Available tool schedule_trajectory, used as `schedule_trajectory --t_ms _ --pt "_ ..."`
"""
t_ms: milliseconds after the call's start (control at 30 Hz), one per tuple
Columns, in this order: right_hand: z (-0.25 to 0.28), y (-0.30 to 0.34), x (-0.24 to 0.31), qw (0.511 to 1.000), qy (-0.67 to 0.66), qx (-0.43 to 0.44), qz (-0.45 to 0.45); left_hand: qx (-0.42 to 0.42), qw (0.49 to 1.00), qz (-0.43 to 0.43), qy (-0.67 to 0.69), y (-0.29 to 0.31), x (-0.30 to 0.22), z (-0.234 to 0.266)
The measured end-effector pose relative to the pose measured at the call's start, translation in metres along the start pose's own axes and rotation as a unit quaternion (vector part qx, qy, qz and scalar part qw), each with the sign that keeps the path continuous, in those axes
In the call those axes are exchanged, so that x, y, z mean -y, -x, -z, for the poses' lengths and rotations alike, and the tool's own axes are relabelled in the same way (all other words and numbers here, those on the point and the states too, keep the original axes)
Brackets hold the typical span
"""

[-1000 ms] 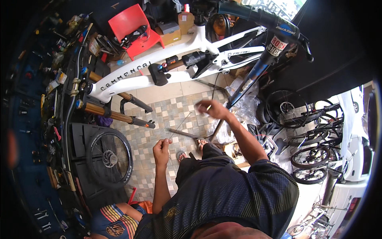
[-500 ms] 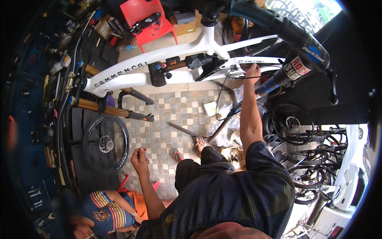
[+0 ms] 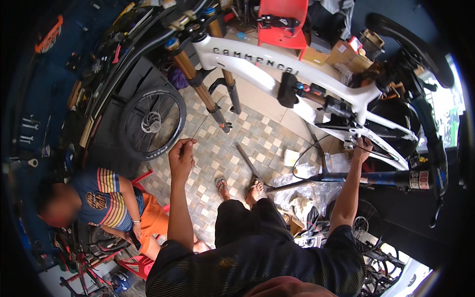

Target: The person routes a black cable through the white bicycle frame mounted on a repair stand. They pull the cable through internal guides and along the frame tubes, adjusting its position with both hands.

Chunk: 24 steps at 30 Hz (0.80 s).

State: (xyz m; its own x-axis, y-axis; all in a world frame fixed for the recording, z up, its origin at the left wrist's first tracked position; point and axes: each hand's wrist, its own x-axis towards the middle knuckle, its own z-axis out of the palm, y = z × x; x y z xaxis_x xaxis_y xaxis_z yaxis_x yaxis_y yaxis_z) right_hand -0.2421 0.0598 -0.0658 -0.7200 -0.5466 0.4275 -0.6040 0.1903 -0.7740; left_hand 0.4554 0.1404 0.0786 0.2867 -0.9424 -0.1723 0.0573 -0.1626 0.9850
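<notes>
A white mountain bike frame [image 3: 267, 79] spans the upper picture, tilted down to the right, held up by a dark blue stand arm [image 3: 341, 177]. My left hand [image 3: 182, 156] is raised below the bronze and black fork [image 3: 198, 89]. Its fingers pinch a thin wire [image 3: 202, 126], which runs up toward the fork leg. My right hand [image 3: 363, 150] is at the rear of the frame, fingers curled beside the lower tube. A black cable [image 3: 309, 148] loops down from that area. What lies within my right fingers is too small to make out.
A loose wheel [image 3: 152, 122] leans against dark cabinets on the left. A seated person [image 3: 114, 203] in orange shorts is at lower left. A red chair [image 3: 282, 32] stands at the back. Clear plastic bags [image 3: 331, 195] and an open box lie by the stand's legs on the tiled floor.
The view has turned, so the frame now appears tilted and farther right. Both hands keep their places: left pinching the wire, right at the frame's rear.
</notes>
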Motion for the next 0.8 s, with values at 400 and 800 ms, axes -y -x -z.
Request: schedule_trajectory --t_ms 400,800 --pt "0.040 -0.015 0.009 0.994 0.004 -0.083 -0.068 0.033 0.999 -0.013 0.034 -0.058 0.062 0.028" --pt "-0.001 0.015 0.048 0.989 0.034 0.057 -0.130 0.000 0.976 -0.204 0.079 -0.098 0.063 0.023"
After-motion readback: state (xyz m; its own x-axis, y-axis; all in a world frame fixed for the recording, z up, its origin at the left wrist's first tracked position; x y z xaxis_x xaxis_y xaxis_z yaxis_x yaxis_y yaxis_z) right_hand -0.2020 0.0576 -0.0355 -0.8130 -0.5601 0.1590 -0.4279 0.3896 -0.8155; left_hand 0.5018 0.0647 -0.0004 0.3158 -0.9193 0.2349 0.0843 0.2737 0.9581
